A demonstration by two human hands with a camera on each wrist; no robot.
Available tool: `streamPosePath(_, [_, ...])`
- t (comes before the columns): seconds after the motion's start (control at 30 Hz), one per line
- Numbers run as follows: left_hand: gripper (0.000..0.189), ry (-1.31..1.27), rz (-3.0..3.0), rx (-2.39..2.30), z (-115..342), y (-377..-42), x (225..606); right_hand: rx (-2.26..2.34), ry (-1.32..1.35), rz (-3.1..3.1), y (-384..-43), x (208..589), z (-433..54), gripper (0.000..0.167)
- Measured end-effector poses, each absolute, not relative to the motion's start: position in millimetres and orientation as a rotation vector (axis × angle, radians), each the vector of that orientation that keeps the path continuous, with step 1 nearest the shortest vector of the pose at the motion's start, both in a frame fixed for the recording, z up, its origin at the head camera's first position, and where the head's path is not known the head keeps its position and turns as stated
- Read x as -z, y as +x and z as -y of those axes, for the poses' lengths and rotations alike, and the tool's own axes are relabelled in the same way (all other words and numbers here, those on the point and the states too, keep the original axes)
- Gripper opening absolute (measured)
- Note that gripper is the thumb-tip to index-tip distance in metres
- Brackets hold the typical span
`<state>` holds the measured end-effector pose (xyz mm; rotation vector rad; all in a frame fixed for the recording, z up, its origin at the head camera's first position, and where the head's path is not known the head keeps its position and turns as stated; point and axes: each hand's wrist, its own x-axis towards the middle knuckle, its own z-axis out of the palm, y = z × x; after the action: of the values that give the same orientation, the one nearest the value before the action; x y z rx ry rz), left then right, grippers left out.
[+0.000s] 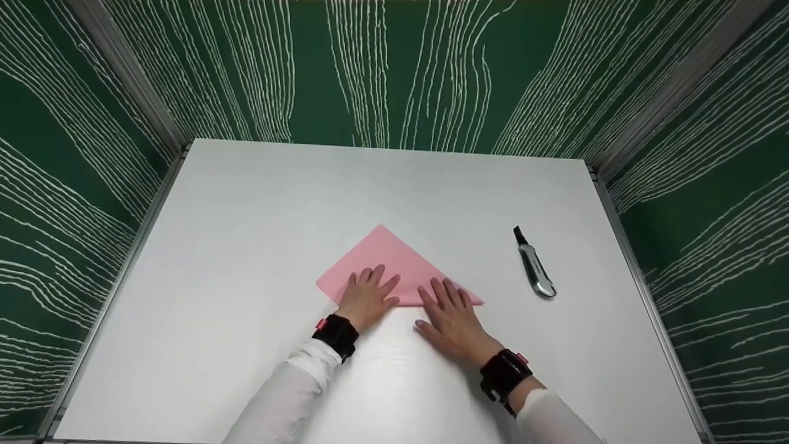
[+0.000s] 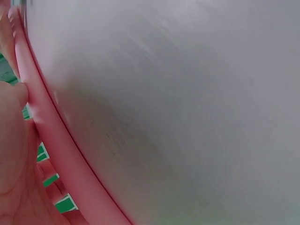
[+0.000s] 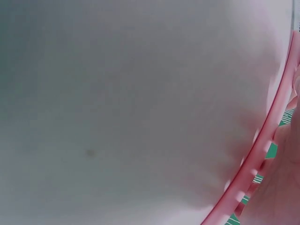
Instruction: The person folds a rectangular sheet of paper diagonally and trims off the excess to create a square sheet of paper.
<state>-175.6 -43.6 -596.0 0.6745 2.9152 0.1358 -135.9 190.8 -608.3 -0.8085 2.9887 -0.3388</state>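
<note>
A sheet of pink paper [image 1: 388,256], folded over into a roughly triangular shape, lies on the white table with its folded edge toward the person. My left hand [image 1: 365,302] rests on the left part of that edge, fingers spread over the paper. On the right part, my right hand [image 1: 453,320] lies with its fingertips on the paper and its thumb on the table. In the left wrist view the folded edge of the paper [image 2: 61,140] runs beneath the hand. The right wrist view shows the paper's edge [image 3: 253,161] under the fingers.
A utility knife [image 1: 535,266] with a silver and black handle lies to the right of the paper on the white table [image 1: 246,197]. Green panels with white wavy lines [image 1: 431,74] stand at the back and both sides, along grey metal rails.
</note>
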Motion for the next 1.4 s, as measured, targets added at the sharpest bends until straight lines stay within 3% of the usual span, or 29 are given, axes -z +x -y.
streamPosePath(1.4, [0.058,0.674,-2.935,-0.177,43.6,-173.9,591.9,0.325,-0.826,-2.953,-134.3,609.1,-183.4,0.062])
